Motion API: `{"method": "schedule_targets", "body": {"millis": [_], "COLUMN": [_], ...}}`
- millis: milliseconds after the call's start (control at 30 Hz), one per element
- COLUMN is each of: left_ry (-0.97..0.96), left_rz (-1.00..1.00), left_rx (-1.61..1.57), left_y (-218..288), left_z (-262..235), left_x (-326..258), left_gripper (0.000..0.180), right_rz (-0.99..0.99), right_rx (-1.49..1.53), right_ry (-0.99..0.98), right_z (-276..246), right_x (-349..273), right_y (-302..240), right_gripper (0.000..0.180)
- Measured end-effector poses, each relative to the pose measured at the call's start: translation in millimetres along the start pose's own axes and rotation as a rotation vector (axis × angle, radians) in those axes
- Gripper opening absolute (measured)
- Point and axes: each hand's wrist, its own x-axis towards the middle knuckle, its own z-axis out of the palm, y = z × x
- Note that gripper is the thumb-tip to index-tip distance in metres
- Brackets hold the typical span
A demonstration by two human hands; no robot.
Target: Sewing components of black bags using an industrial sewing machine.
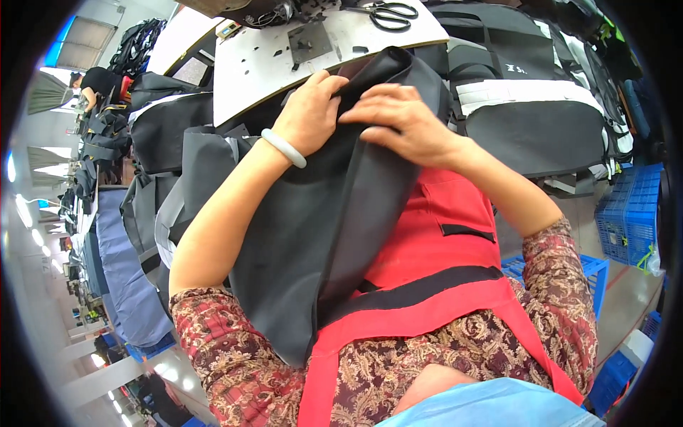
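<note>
A large piece of smooth black fabric (284,249) hangs from the table edge down over my lap, folded along its length. My left hand (311,112), with a pale bangle on its wrist, is closed on the upper edge of the fabric, its fingertips hidden in the folds. My right hand (409,127) is close beside it, thumb and fingers bent around the raised fold. Part of that grip is hidden by the cloth. Above both hands, the fabric's top end stands up in a rolled fold against the table.
The white worktable (242,78) carries black-handled scissors (391,16), a dark square plate (310,41) and black scraps. Stacked black bag pieces (533,139) lie at right, more black pieces (167,132) at left. Blue crates (629,213) stand on the right. Another person (99,85) works far left.
</note>
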Motion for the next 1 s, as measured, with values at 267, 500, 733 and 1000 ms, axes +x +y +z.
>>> {"method": "schedule_targets", "body": {"millis": [267, 500, 733, 1000], "left_ry": [0.065, 0.064, 0.041, 0.092], "left_rz": [-0.034, -0.103, -0.074, -0.043], "left_rx": [0.022, -0.048, 0.344, -0.007], "left_y": [-6.2, 6.8, -17.5, -29.7], "left_z": [-35.8, -36.9, -59.5, -24.2], "left_x": [-52.0, -65.6, -52.6, 33.8], "left_gripper": [0.035, 0.036, 0.036, 0.027], "right_rz": [0.711, 0.934, 0.652, 0.494], "right_rx": [0.080, 0.418, 0.513, 0.529], "right_ry": [-0.072, -0.297, -0.106, -0.060], "right_z": [-15.6, 9.8, -7.8, -45.8], "right_x": [-7.9, 4.1, 36.9, 61.1], "right_y": [-2.6, 92.2, 52.0, -3.4], "right_gripper": [0.018, 0.038, 0.021, 0.047]}}
